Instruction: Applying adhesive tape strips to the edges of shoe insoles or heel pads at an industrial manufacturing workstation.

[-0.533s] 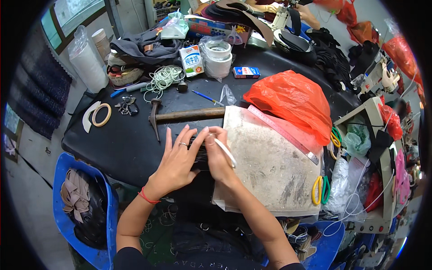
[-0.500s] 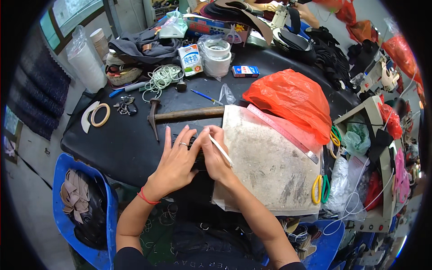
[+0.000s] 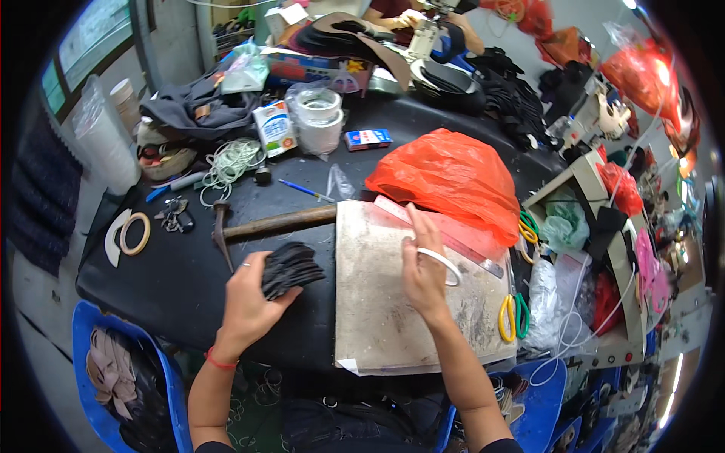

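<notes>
The left hand (image 3: 253, 298) is closed around a stack of black pieces (image 3: 292, 270), with the thumb along the near side. The stack consists of thin, flexible, dark layers; its right-hand edges are uneven and slightly fanned. It is located above the black-covered bench (image 3: 181, 302), to the left of the pale board (image 3: 377, 325).

The right hand (image 3: 424, 275) is positioned over the board with the fingers partly extended. It holds a narrow white band (image 3: 439, 257), which curves out to the right; the exact grip is hidden.

Surrounding items: a hammer (image 3: 279, 224) lies just beyond the stack, its wooden handle reaching the upper left edge of the board. The board surface is scuffed and stained. A red plastic bag (image 3: 449, 181) occupies the area beyond the right hand, with a ruler (image 3: 476, 258) along its near edge. Yellow and green looped handles (image 3: 507, 317) rest at the right edge of the board. A blue pen (image 3: 302, 189), a pale cord coil (image 3: 234, 166) and keys (image 3: 176, 217) lie farther back or left.
</notes>
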`<state>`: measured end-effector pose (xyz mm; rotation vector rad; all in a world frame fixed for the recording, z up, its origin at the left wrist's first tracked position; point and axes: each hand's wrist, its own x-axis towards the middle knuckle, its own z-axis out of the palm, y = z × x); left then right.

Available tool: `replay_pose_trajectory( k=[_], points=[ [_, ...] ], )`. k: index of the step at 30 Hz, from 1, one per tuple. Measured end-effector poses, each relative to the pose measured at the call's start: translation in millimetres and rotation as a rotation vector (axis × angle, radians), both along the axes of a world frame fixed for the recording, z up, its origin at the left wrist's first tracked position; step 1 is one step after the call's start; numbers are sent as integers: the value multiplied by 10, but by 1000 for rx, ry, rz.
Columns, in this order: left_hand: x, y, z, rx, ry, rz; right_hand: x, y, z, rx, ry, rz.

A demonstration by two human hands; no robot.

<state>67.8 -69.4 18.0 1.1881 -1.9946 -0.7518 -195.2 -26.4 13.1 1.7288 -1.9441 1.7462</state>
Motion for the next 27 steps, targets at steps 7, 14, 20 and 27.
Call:
replay_pose_trajectory(
  k=[7,14,20,27],
  points=[
    [1058,107,61,77,-318,227,531,-625,183,260,307,185],
    [1073,168,-47,62,-200,264,1108,-1988,76,630,718,435],
    [1109,136,-61,104,-177,261,1194,-2511,166,1010,658,671],
    [1121,94,-87,130,-146,241,1462,-2630,367,1270,547,402]
  ],
)
